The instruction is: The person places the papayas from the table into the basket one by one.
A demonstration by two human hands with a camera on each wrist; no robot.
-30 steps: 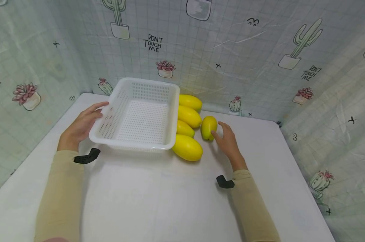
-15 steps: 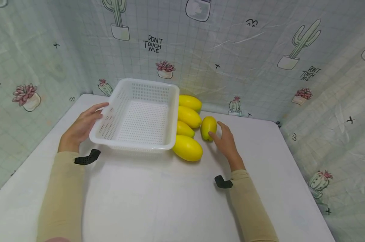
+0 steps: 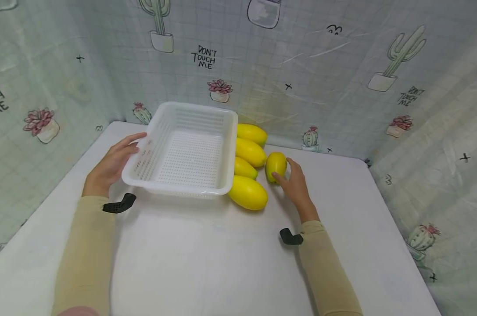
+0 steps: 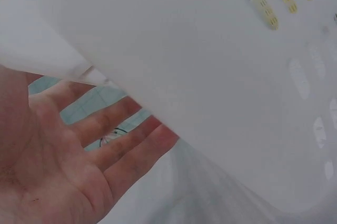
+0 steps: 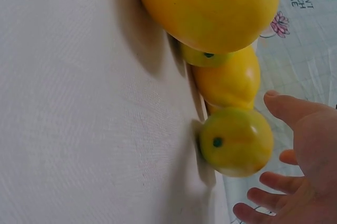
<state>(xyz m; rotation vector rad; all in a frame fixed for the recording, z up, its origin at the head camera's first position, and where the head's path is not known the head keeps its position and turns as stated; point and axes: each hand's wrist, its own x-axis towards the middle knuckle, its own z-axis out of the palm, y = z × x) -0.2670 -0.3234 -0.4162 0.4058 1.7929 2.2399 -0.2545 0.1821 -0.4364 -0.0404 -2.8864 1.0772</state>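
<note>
A white plastic basket (image 3: 175,190) with slotted sides has only its bare perforated floor showing inside. At its left side, my left hand (image 3: 108,164) touches the rim. The left wrist view has the left palm (image 4: 63,176) with fairly straight fingers, their tips meeting or passing behind the basket's edge (image 4: 158,113). My right hand (image 3: 294,184) is beside a yellow mango-like fruit (image 3: 275,163), thumb at its near end and a finger along its right. The right wrist view shows thumb and fingers spread around that fruit (image 5: 237,142), with a gap between.
Several more yellow fruits lie in a column along the basket's right side, the nearest one (image 3: 248,193) being large. A patterned curtain (image 3: 262,66) surrounds the back and sides of the white table (image 3: 206,263). Black wrist mounts (image 3: 120,204) extend from both sleeves.
My right hand has shifted slightly left, its thumb now farther across the near end of the fruit. The left hand and basket keep their places; the head view has turned a little.
</note>
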